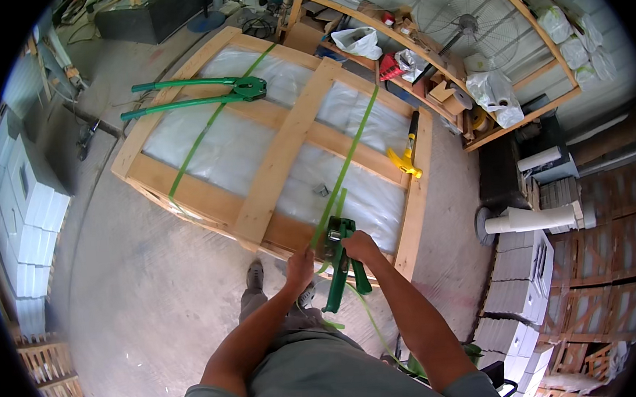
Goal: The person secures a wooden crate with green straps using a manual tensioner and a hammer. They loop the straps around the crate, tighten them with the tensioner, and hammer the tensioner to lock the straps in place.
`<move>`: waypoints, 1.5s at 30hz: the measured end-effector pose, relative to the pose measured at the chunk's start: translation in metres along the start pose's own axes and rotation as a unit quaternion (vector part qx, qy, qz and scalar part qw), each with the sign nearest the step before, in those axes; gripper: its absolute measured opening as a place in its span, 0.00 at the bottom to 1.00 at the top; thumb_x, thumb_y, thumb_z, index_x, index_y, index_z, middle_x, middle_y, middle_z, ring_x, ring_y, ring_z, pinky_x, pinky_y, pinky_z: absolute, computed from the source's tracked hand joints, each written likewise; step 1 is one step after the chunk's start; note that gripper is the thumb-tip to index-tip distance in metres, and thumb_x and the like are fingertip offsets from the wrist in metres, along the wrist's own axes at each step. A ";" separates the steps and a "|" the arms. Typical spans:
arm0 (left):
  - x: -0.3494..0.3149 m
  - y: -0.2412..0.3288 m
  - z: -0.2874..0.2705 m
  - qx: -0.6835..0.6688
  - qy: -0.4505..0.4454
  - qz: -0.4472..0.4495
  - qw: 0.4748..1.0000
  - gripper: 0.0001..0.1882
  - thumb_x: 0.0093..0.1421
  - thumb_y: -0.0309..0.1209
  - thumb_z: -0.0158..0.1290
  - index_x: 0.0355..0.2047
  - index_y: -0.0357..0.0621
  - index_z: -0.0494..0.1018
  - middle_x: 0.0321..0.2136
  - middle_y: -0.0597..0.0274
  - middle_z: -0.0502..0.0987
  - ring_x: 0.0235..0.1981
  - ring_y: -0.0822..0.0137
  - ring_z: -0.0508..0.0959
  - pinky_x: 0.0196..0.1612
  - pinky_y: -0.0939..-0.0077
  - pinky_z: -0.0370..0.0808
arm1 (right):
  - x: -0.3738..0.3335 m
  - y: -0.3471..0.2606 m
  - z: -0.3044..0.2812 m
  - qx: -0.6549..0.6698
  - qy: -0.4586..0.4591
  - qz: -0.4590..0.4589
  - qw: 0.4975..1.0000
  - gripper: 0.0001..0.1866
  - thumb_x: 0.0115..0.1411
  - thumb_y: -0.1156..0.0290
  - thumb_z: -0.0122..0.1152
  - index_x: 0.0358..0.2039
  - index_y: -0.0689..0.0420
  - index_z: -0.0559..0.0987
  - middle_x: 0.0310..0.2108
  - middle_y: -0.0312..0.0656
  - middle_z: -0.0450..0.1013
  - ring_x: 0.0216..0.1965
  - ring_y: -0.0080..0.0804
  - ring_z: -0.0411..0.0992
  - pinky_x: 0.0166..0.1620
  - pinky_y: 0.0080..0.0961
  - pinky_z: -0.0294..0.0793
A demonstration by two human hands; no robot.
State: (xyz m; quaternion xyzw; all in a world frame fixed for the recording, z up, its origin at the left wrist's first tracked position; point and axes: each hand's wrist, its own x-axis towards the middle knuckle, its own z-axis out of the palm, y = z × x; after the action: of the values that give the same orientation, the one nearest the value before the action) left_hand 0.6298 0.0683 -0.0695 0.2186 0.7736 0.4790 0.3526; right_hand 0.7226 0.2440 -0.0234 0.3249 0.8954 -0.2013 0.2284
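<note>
A wooden crate (272,176) lies before me, white plastic film showing between its boards. Two green straps cross its top, and the right-hand strap (355,148) leads down to the near edge. There my left hand (300,267) is closed on that strap. Just to the right, my right hand (362,247) grips a green strapping tensioner (337,260), standing at the crate's edge beside the strap. A small metal strap seal (321,190) rests on the film. Long-handled green strap crimpers (240,90) lie at the far left of the crate, across the other strap (200,140).
A yellow-headed hammer (406,161) lies on the crate's right edge. Loose strap (375,323) hangs beside my legs. Cluttered wooden shelving (428,87) and a large fan (466,24) stand behind. White stacks (30,196) line the left, with more stacks (512,288) at right.
</note>
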 end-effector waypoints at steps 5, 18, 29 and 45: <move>-0.010 0.024 -0.007 0.002 0.014 0.009 1.000 0.18 0.60 0.34 0.43 0.51 0.53 0.68 0.25 0.42 0.74 0.29 0.41 0.74 0.33 0.50 0.70 | -0.006 -0.003 0.002 -0.018 0.008 0.014 1.000 0.09 0.52 0.68 0.51 0.28 0.56 0.78 0.25 0.56 0.72 0.32 0.53 0.74 0.36 0.44 0.72; -0.023 0.053 -0.022 -0.051 0.030 0.069 0.996 0.20 0.62 0.29 0.44 0.55 0.55 0.66 0.15 0.53 0.66 0.17 0.65 0.70 0.24 0.69 0.68 | -0.012 -0.015 -0.014 0.055 -0.032 0.050 0.997 0.14 0.56 0.62 0.49 0.30 0.59 0.77 0.29 0.58 0.71 0.33 0.54 0.73 0.38 0.43 0.71; -0.012 0.020 -0.015 0.082 0.036 0.010 0.996 0.18 0.60 0.32 0.44 0.52 0.59 0.69 0.24 0.44 0.75 0.27 0.45 0.76 0.31 0.54 0.71 | -0.018 -0.030 -0.028 0.094 -0.017 0.095 0.991 0.18 0.56 0.59 0.50 0.30 0.63 0.77 0.30 0.60 0.71 0.35 0.56 0.72 0.40 0.43 0.71; -0.014 0.021 -0.011 0.091 0.052 0.041 0.994 0.18 0.59 0.34 0.46 0.52 0.58 0.67 0.22 0.44 0.75 0.26 0.44 0.75 0.30 0.51 0.71 | -0.008 -0.006 -0.008 0.015 -0.018 0.004 1.000 0.10 0.53 0.65 0.51 0.27 0.59 0.76 0.27 0.56 0.70 0.29 0.52 0.73 0.35 0.42 0.72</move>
State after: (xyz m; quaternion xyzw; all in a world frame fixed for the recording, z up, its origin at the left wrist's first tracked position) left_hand 0.6312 0.0617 -0.0425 0.2559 0.8215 0.4318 0.2703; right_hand 0.7215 0.2402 -0.0114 0.3284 0.8867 -0.2193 0.2403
